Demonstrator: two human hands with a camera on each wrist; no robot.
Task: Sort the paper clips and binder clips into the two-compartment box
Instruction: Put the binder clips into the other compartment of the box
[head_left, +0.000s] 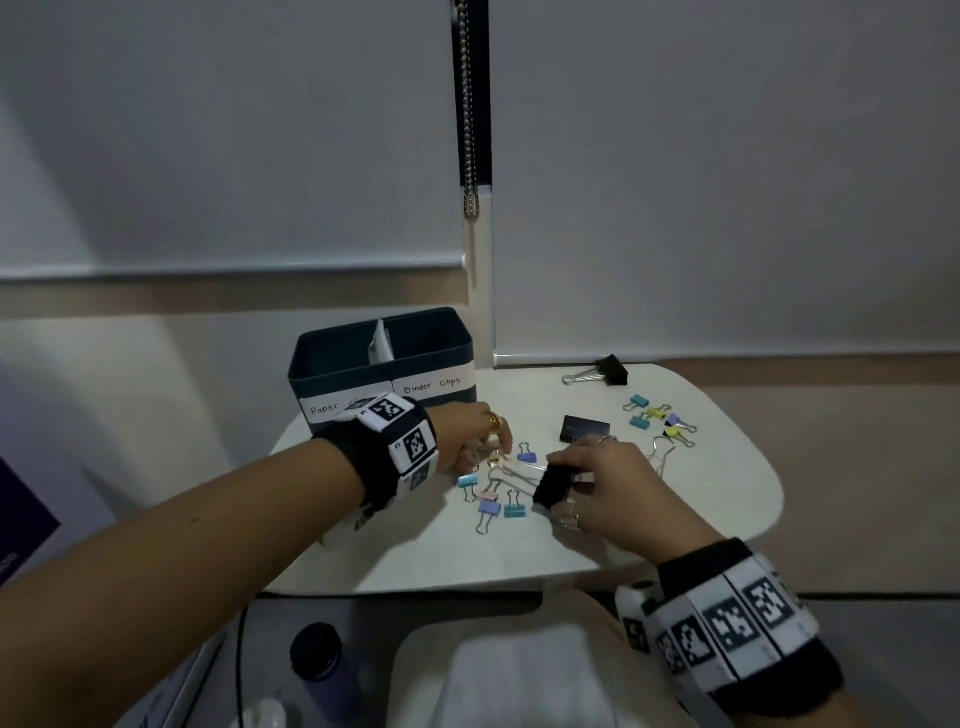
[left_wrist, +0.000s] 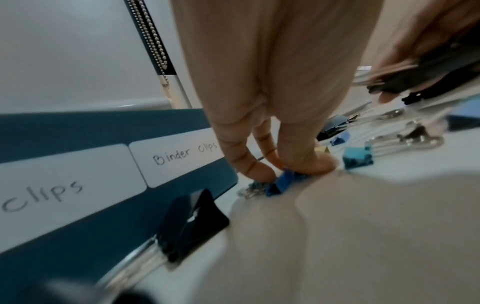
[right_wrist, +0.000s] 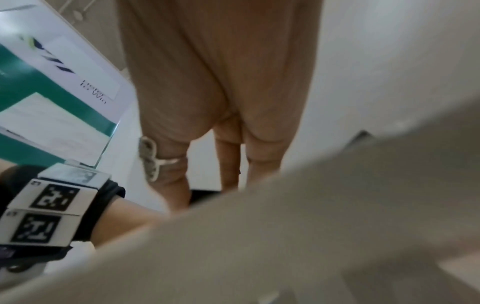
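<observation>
The dark blue two-compartment box (head_left: 382, 358) stands at the table's back left, with labels "Paper" and "Binder clips" (left_wrist: 182, 154) on its front. My left hand (head_left: 485, 449) reaches down just in front of it, and its thumb and fingers (left_wrist: 259, 168) pinch a small blue binder clip (left_wrist: 281, 183) that lies on the table. To the right, my right hand (head_left: 561, 480) grips a large black binder clip (head_left: 553, 486) just above the table top. In the right wrist view only the palm and fingers (right_wrist: 228, 164) show, and the table edge hides the rest.
Small coloured binder clips lie in a cluster (head_left: 498, 499) between my hands and in a group (head_left: 660, 418) at the right. Black binder clips lie at the back (head_left: 610, 370), mid-table (head_left: 586, 428) and against the box front (left_wrist: 192, 224). A dark bottle (head_left: 317, 654) stands below the table.
</observation>
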